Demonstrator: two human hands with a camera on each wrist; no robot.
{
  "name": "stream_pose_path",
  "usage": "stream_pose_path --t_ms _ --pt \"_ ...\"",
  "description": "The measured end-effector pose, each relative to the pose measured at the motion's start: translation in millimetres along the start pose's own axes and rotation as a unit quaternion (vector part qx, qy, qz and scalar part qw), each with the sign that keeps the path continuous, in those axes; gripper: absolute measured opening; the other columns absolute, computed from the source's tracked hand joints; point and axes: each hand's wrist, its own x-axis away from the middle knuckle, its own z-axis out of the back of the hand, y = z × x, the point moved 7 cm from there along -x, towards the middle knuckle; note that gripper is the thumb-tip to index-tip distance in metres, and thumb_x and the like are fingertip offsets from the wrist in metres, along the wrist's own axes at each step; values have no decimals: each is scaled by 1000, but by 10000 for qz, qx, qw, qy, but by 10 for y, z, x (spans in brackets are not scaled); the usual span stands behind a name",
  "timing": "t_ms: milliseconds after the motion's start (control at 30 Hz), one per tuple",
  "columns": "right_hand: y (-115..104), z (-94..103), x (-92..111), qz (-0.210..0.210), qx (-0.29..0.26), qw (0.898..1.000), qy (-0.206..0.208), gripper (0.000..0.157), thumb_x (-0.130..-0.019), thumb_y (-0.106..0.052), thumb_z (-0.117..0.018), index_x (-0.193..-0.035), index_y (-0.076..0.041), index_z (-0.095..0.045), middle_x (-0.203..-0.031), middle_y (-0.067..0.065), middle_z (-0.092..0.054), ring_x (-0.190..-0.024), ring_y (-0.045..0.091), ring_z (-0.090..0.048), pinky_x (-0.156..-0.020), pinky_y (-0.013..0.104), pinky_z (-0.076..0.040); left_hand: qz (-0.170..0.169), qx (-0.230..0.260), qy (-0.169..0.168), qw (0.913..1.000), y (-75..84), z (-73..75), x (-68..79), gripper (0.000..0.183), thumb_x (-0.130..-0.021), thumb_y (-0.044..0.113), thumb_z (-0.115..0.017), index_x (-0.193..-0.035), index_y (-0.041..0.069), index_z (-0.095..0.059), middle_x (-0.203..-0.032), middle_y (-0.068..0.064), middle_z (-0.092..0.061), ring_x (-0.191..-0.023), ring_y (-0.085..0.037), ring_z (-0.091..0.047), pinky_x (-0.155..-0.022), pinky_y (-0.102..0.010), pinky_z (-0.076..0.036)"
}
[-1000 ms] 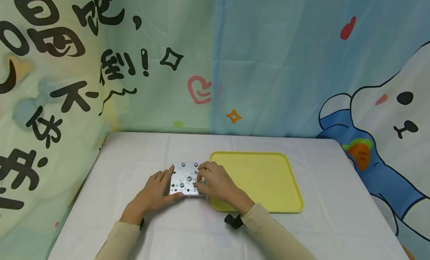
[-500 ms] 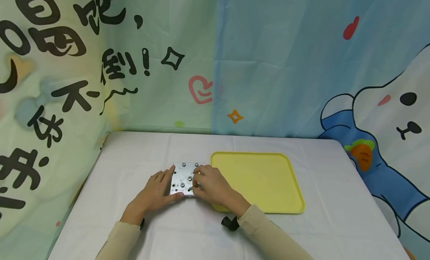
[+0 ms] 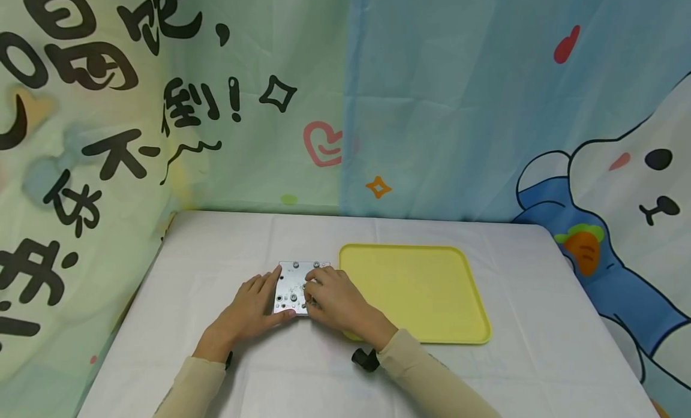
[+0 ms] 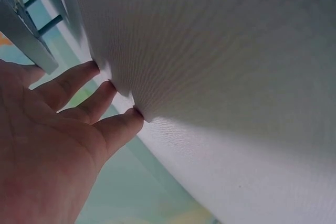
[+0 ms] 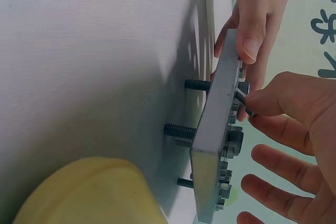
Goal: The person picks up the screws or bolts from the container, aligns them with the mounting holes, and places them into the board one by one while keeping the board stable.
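A silver metal plate [image 3: 288,281] fitted with several bolts and screws is on the white table. Threaded shanks [image 5: 179,130] stick out of its underside in the right wrist view. My left hand [image 3: 249,309] spreads at the plate's left side, thumb on the near edge and index finger at the far left corner. Its other fingers [image 4: 121,127] are extended and touch the tablecloth. My right hand [image 3: 342,301] covers the plate's right part. Between its thumb and index finger it pinches a small screw [image 5: 240,96], tilted close to the plate's upper face; the other fingers are spread.
A yellow tray [image 3: 415,295] lies just right of the plate, partly under my right forearm. A black wrist-worn device [image 3: 366,359] hangs below my right wrist. Printed cloth curtains [image 3: 432,106] stand behind the table.
My right hand has shifted left and slightly down across the plate, with the small screw in its fingertips. My left hand keeps its place at the plate's left side.
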Motion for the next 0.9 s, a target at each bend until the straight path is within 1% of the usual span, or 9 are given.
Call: stream_pose_path --t_ms 133,300,400,567,667,800,900 --pt "-10 7 1 -20 21 10000 -83 5 -86 -18 -71 -83 -18 -68 -117 3 -62 -109 24 -57 -92 45 -49 -29 18 6 10000 21 -18 -18 102 -90 69 -58 -162 10 -16 -152 -23 -39 -141 -43 -32 -113 -56 -29" --pt "-24 -13 33 38 125 9999 -50 6 -86 -17 -72 -82 -19 -68 -115 3 -62 -105 23 -57 -88 44 -50 -79 67 9 9999 50 -43 -35 102 -90 67 -60 -161 9 -17 -151 -24 -40 -140 -44 -33 -113 -57 -29" --pt "-28 -8 61 23 125 9999 -3 7 -86 -16 -73 -82 -20 -68 -114 1 -62 -103 22 -57 -88 42 -50 -64 8 -15 10000 49 -60 -43 102 -90 67 -60 -161 8 -16 -151 -24 -40 -140 -44 -33 -113 -57 -28" --pt "-31 41 104 -28 28 10000 80 7 -86 -14 -72 -83 -20 -69 -114 1 -62 -107 22 -57 -90 43 -49 -107 -81 22 9999 56 -53 -43 102 -90 66 -60 -161 7 -17 -150 -25 -40 -139 -45 -34 -114 -57 -27" --pt "-23 70 130 -101 -32 9999 116 6 -87 -14 -70 -86 -20 -69 -116 1 -63 -109 23 -57 -93 43 -49 -125 -105 36 9999 57 -45 -31 102 -90 66 -60 -160 6 -18 -151 -24 -40 -138 -46 -35 -114 -57 -27" --pt "14 115 179 -304 -151 9994 50 5 -91 -16 -66 -91 -20 -70 -120 1 -61 -113 23 -55 -97 43 -47 -73 -140 18 9999 47 -40 -9 103 -90 68 -59 -160 6 -17 -152 -22 -39 -139 -46 -34 -114 -58 -27" --pt "68 161 233 -454 -256 9986 45 4 -92 -17 -67 -94 -19 -69 -122 3 -61 -116 24 -54 -99 45 -45 -36 -95 4 9999 52 -33 2 103 -89 68 -59 -161 7 -17 -152 -22 -39 -139 -45 -33 -114 -58 -27"
